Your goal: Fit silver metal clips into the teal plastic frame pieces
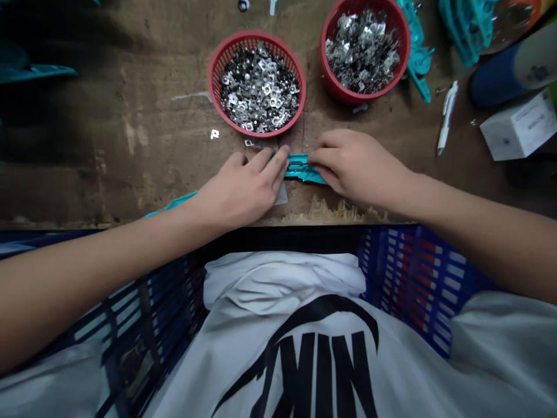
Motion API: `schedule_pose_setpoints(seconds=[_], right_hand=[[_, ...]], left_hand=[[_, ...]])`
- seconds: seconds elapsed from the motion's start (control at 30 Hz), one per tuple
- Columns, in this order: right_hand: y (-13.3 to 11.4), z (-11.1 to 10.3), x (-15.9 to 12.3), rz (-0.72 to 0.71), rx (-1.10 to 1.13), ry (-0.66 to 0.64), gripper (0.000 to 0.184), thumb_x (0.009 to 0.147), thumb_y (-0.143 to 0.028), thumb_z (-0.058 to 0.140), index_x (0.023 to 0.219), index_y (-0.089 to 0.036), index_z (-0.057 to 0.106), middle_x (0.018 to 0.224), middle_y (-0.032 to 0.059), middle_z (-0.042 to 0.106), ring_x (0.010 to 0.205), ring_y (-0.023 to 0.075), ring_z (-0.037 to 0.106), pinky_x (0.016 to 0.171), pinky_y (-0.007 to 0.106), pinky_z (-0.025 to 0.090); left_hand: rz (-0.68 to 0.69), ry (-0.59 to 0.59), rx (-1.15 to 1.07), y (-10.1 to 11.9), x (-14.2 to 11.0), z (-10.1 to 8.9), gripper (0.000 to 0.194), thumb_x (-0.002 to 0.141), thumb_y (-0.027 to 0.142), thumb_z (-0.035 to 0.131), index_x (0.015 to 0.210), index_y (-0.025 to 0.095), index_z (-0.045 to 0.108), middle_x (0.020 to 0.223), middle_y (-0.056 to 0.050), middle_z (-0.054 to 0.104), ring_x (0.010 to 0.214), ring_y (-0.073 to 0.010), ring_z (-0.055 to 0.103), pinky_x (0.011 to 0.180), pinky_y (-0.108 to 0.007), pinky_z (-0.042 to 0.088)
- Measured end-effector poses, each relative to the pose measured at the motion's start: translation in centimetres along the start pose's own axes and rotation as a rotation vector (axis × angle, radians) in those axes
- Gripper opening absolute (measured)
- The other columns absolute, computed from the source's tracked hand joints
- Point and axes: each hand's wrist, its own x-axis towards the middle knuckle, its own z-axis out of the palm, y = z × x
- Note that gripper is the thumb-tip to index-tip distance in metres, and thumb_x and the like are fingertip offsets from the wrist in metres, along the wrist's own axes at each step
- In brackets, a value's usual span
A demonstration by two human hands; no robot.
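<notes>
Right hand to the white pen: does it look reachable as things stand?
Probably yes. Only bare tabletop shows between the right hand and the white pen, though its fingers are at the turquoise part and would likely need to leave it first.

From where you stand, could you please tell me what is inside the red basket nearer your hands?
The red basket holds a heap of small silvery metal pieces, some with holes. Whatever lies beneath the top layer is covered and cannot be seen.
</notes>
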Motion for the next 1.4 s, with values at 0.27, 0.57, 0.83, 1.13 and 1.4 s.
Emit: schedule_pose_setpoints(seconds=[0.27, 0.57, 0.83, 1.13, 1.4], right_hand=[[-1.5, 0.3, 0.4, 0.081, -0.085, -0.087, 0.03, 0.115, -0.009, 0.06, 0.12, -0.017, 0.088, 0.123, 0.0191, 0.082, 0.117, 0.0371, 0.072, 0.103, 0.048, 0.056], [0.4, 0.3, 0.0, 0.001, -0.16, 0.044, 0.018, 0.115, -0.024, 0.066, 0.112, -0.02, 0.084, 0.109, 0.0182, 0.078, 0.108, 0.0377, 0.068, 0.095, 0.05, 0.055], [0.5, -4.2, 0.1, 0.085, 0.025, 0.238, 0.017, 0.117, -0.029, 0.069, 0.129, -0.027, 0.082, 0.129, 0.0138, 0.084, 0.123, 0.0374, 0.079, 0.11, 0.052, 0.059], [1.9, -2.4, 0.9, 0.193, -0.298, 0.019, 0.063, 0.118, -0.021, 0.05, 0.178, -0.013, 0.07, 0.161, 0.028, 0.075, 0.136, 0.0475, 0.073, 0.111, 0.063, 0.059], [0.5, -0.9, -0.1, -0.262, -0.304, -0.109, 0.047, 0.13, -0.034, 0.049, 0.158, -0.023, 0.085, 0.145, 0.0138, 0.084, 0.144, 0.0398, 0.069, 0.115, 0.059, 0.056]], left_hand=[[-0.004, -0.023, -0.032, -0.3, 0.6, -0.2, 0.077, 0.116, 0.011, 0.041, 0.191, 0.011, 0.057, 0.188, -0.031, 0.061, 0.168, -0.0528, 0.065, 0.115, -0.072, 0.066], [0.055, -0.001, 0.099, -1.9, 0.9, 0.2, 0.064, 0.124, 0.029, 0.041, 0.175, 0.008, 0.072, 0.179, -0.03, 0.071, 0.162, -0.0465, 0.075, 0.123, -0.063, 0.069], [0.008, -0.035, -0.04, -1.9, 0.8, -0.6, 0.064, 0.121, 0.028, 0.05, 0.181, 0.014, 0.069, 0.186, -0.027, 0.066, 0.171, -0.0466, 0.07, 0.135, -0.066, 0.065], [-0.025, -0.018, -0.088, -2.3, 0.5, 0.4, 0.062, 0.122, 0.029, 0.05, 0.179, 0.017, 0.072, 0.189, -0.024, 0.064, 0.173, -0.0446, 0.068, 0.134, -0.065, 0.064], [0.027, -0.036, -0.091, -3.1, 0.7, 0.2, 0.063, 0.121, 0.032, 0.052, 0.179, 0.019, 0.072, 0.189, -0.022, 0.065, 0.173, -0.0435, 0.067, 0.138, -0.068, 0.06]])
